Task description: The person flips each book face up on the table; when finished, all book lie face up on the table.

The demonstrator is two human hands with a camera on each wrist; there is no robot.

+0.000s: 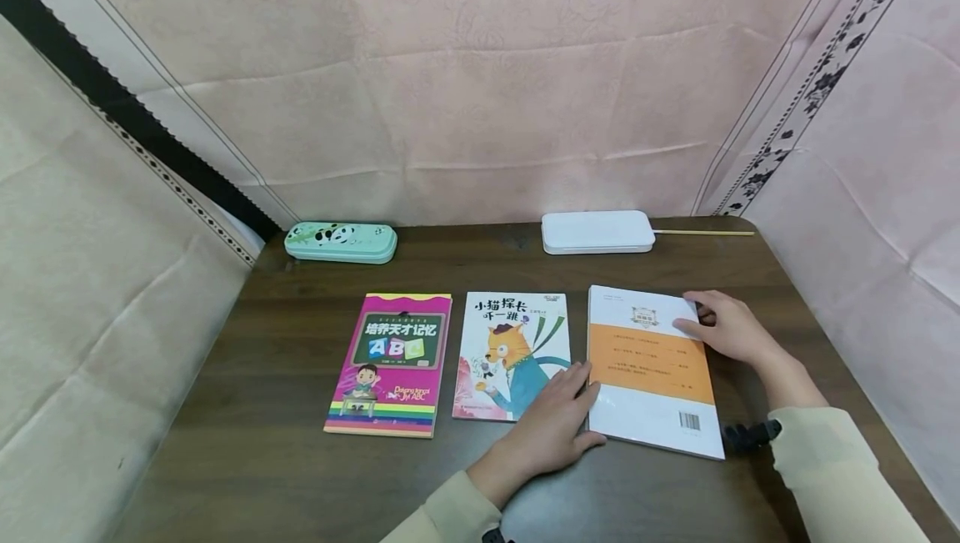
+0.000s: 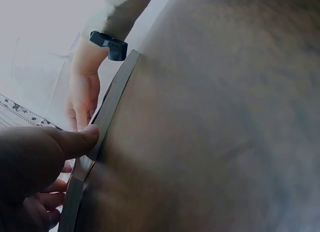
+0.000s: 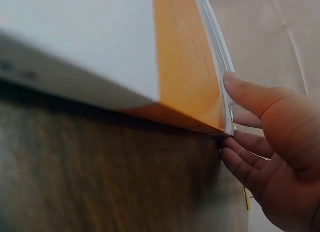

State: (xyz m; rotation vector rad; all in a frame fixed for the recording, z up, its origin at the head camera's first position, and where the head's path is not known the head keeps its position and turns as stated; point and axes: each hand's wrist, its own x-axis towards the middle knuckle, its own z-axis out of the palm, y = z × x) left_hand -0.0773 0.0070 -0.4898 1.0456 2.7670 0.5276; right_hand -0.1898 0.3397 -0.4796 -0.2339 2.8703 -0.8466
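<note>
A white book with an orange band (image 1: 651, 364) lies back cover up on the right of the table, barcode towards the near edge. My right hand (image 1: 723, 326) grips its far right corner; in the right wrist view the thumb (image 3: 250, 94) is on the cover side and the fingers curl at the corner below. My left hand (image 1: 551, 422) rests its loosely straight fingers at this book's left edge, overlapping the cat picture book (image 1: 504, 343). In the left wrist view its thumb (image 2: 80, 142) touches the book's page edge.
A pink ABC book (image 1: 393, 364) lies left of the cat book. Along the back of the brown table (image 1: 247, 409) stand a green panda pencil case (image 1: 341, 243) and a white case (image 1: 597, 233), with a thin stick (image 1: 705, 233) beside it. Pale cloth (image 1: 480, 109) hangs around the table.
</note>
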